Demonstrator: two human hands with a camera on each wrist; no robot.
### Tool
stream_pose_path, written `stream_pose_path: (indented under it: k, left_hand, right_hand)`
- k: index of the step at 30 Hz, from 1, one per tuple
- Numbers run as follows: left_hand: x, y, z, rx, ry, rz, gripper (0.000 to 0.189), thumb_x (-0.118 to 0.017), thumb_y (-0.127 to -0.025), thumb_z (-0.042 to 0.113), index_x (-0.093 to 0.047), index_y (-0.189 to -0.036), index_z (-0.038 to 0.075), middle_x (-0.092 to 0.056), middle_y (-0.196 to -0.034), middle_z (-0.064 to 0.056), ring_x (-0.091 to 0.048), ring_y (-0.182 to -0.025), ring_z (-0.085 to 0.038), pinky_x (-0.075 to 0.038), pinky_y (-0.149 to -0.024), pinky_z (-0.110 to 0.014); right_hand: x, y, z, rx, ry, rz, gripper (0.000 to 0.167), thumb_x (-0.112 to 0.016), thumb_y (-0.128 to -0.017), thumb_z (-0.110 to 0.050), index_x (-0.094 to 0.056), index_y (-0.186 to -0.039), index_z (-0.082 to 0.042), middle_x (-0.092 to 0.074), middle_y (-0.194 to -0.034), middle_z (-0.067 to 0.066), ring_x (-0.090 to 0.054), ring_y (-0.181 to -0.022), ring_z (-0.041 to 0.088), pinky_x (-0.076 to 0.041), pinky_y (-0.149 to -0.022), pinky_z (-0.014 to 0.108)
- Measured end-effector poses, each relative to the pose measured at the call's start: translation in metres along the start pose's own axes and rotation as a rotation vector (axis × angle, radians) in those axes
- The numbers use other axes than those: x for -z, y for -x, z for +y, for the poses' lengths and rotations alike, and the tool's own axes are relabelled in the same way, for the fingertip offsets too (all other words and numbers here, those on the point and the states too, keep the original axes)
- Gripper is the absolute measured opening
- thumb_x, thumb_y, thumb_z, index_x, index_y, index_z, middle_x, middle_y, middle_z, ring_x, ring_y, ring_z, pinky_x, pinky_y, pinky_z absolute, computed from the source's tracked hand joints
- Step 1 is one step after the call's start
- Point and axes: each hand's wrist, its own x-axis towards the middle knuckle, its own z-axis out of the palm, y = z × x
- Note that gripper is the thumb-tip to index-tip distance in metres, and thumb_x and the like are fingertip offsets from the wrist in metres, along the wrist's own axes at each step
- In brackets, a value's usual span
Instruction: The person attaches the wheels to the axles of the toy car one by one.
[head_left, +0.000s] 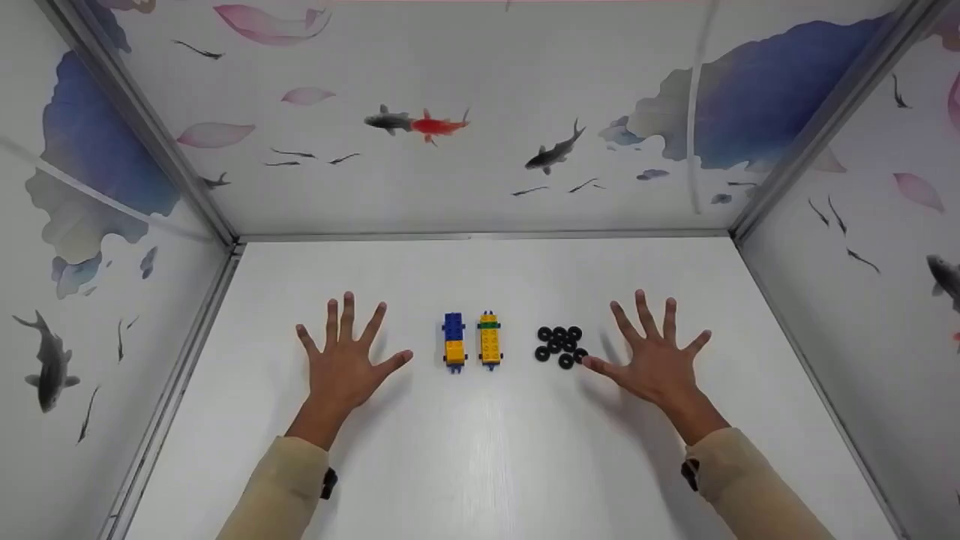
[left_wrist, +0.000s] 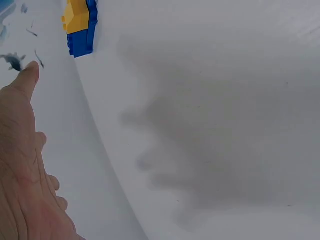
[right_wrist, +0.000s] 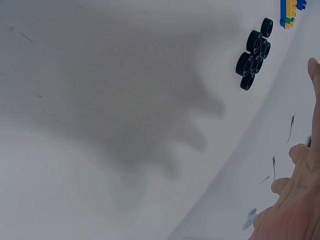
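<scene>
The left hand (head_left: 341, 371) is up over the white bench (head_left: 480, 465), its fingers (head_left: 347, 319) spread wide with nothing in them, and a blue and yellow block toy (head_left: 454, 346) sits to their right, past the thumb. Just beside it, farther from those fingers, is a yellow block toy (head_left: 490, 346) with a green stripe. The right hand (head_left: 660, 367) is up over the bench too, its fingers stretched wide and holding nothing, with a bunch of little black wheels (head_left: 559, 340) lying to their left, near the thumb tip.
</scene>
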Motion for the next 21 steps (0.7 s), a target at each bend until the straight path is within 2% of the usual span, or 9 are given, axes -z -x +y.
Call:
stream_pose_path:
  k: [9,21]
  left_hand:
    - [-0.005,0.0,0.011,-0.03,0.016,-0.015,0.102,-0.051,-0.095,0.089,-0.018,-0.177,0.038,0.008,-0.187,-0.014,0.006,-0.174,-0.044,0.013,-0.126,-0.087]
    - [-0.022,-0.007,0.042,-0.089,0.035,-0.019,0.1,-0.056,-0.094,0.087,-0.023,-0.176,0.041,-0.002,-0.188,-0.014,-0.002,-0.174,-0.044,0.005,-0.127,-0.087]
  right_hand:
    - [-0.004,0.0,-0.001,-0.001,0.004,-0.004,0.116,-0.056,-0.088,-0.095,-0.019,-0.179,-0.033,0.001,-0.188,0.01,0.013,-0.17,0.054,0.011,-0.11,0.101]
    - [-0.008,-0.004,-0.005,0.013,0.025,-0.041,0.116,-0.055,-0.088,-0.096,-0.018,-0.179,-0.034,0.003,-0.189,0.007,0.015,-0.17,0.052,0.011,-0.111,0.1]
